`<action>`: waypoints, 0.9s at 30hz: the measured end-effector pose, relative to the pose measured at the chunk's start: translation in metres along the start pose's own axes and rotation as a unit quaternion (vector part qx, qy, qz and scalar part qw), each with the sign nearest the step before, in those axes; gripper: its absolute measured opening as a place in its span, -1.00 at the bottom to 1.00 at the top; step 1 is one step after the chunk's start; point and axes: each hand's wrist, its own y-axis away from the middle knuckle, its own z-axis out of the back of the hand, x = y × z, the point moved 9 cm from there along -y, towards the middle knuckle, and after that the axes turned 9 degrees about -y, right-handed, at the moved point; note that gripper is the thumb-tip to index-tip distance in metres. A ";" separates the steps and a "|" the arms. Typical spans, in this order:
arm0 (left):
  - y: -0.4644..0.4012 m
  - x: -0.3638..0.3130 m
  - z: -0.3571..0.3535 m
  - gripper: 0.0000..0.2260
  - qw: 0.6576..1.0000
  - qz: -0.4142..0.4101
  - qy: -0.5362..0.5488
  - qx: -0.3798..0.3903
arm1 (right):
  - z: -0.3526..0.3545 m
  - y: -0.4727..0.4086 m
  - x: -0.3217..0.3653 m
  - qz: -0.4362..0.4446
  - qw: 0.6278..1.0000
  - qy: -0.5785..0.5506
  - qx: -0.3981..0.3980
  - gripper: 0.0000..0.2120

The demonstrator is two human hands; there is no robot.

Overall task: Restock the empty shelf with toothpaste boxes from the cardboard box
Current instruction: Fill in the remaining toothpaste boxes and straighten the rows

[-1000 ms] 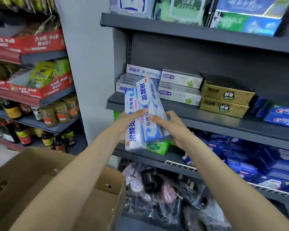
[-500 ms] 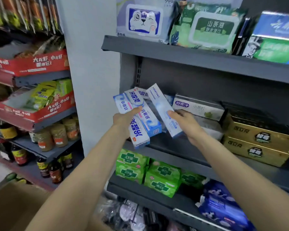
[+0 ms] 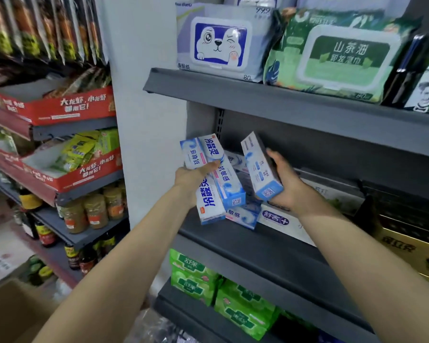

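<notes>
My left hand (image 3: 192, 178) grips two blue-and-white toothpaste boxes (image 3: 227, 180), held nearly upright in front of the left end of the grey middle shelf (image 3: 245, 243). My right hand (image 3: 284, 184) holds a single toothpaste box (image 3: 259, 167) on end, a little to the right, over the shelf. Behind and below them lie more blue-and-white toothpaste boxes (image 3: 243, 216) and a white box with purple lettering (image 3: 278, 219) on the shelf. A corner of the cardboard box (image 3: 8, 310) shows at the bottom left.
Gold boxes (image 3: 406, 248) sit on the same shelf to the right. Wet-wipe packs (image 3: 221, 43) fill the shelf above, green packs (image 3: 198, 278) the shelf below. A neighbouring rack at left holds red trays (image 3: 60, 107) and jars (image 3: 94, 211).
Both hands rose and moved closer to the middle shelf. The right hand has pulled one box apart from the two in the left hand and turned it more upright.
</notes>
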 end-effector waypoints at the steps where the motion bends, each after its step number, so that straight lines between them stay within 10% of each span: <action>1: 0.000 -0.001 -0.001 -0.62 1.000 -0.001 0.001 0.001 | 0.000 -0.004 0.001 -0.004 1.000 -0.020 -0.008 -0.72; 17: -0.012 -0.009 0.012 -0.74 1.000 -0.002 -0.015 0.008 | -0.013 -0.044 0.030 0.110 0.956 0.271 -0.021 -0.75; 24: -0.016 -0.006 0.014 -0.63 1.000 0.007 -0.026 -0.002 | -0.043 -0.056 0.058 0.273 0.696 0.663 -0.048 -0.58; 27: -0.020 -0.007 0.018 -0.63 1.000 0.006 -0.027 -0.014 | -0.044 -0.071 0.050 0.256 0.663 0.702 -0.057 -0.59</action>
